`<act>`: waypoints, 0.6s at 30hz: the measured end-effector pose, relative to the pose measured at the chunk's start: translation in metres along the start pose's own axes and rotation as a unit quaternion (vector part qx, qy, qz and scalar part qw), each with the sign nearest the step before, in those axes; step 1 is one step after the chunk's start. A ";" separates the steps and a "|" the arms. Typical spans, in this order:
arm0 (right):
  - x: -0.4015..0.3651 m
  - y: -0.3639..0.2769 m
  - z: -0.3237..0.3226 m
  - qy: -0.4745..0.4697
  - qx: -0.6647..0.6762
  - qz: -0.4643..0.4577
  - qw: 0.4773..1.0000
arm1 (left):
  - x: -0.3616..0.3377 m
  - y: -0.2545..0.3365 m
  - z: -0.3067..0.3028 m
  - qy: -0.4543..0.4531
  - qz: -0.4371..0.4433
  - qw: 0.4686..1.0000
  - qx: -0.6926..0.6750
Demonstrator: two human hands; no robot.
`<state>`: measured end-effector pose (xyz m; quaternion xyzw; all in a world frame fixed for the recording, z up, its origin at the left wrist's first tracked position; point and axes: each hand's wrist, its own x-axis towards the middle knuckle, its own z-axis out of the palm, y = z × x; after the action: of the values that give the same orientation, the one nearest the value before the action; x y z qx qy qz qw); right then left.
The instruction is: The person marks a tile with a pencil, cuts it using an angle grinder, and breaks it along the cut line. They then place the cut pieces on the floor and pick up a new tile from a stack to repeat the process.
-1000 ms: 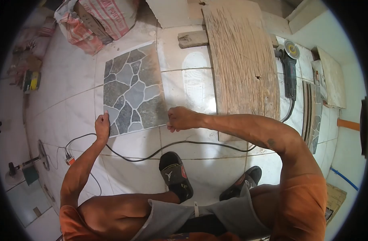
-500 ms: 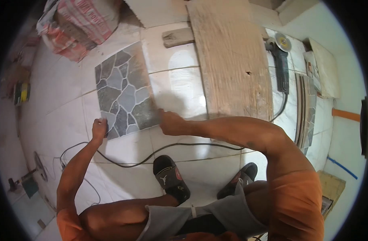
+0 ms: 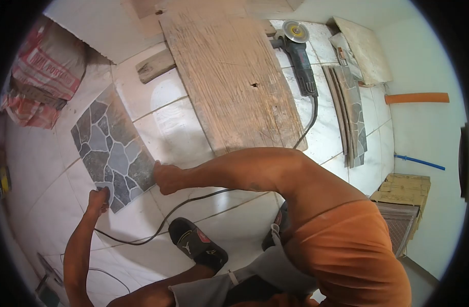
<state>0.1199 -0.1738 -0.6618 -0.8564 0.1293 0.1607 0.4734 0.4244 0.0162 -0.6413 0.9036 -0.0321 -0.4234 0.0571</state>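
A rectangular floor tile (image 3: 123, 155) with a grey crazy-paving stone pattern is in front of me at the left, close over the white tiled floor. My left hand (image 3: 97, 201) is closed on its near left corner, the fingers bent round the edge. On the near right corner, my right hand (image 3: 168, 177) has its fingers curled at the rim, knuckles toward me. Reddish-brown dust tints the tile's far right side. Behind my right forearm lies a worn wooden board (image 3: 234, 82), and a black cord (image 3: 165, 220) runs across the floor on my side of the tile.
An angle grinder (image 3: 300, 61) with a disc rests right of the board. Beyond it stand several stone-pattern tiles (image 3: 353, 117) on edge. Cement bags (image 3: 50, 66) are at the far left, a wood offcut (image 3: 155, 66) beside the board. A cardboard box (image 3: 400, 188) sits by the right wall.
The view has turned right, so the tile, board and grinder appear farther left, and more of the right wall shows. Both hands keep their hold at the tile's near corners.
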 end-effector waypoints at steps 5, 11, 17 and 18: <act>-0.006 -0.008 -0.009 -0.026 -0.080 -0.019 0.996 | 0.018 -0.006 0.002 -0.016 0.003 0.999 0.038; 0.003 -0.003 -0.003 -0.061 -0.130 -0.053 0.988 | 0.013 -0.006 0.000 -0.020 0.010 0.999 0.049; -0.034 -0.012 -0.055 -0.056 -0.098 -0.127 0.985 | -0.044 0.067 -0.001 -0.034 0.139 0.943 0.300; -0.046 -0.013 -0.068 -0.079 -0.094 -0.102 0.987 | -0.038 0.069 0.003 -0.034 0.178 0.921 0.345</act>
<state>0.0926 -0.2224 -0.5994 -0.8906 -0.0123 0.1899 0.4130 0.3974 -0.0488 -0.6056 0.8317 -0.3386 -0.3993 -0.1851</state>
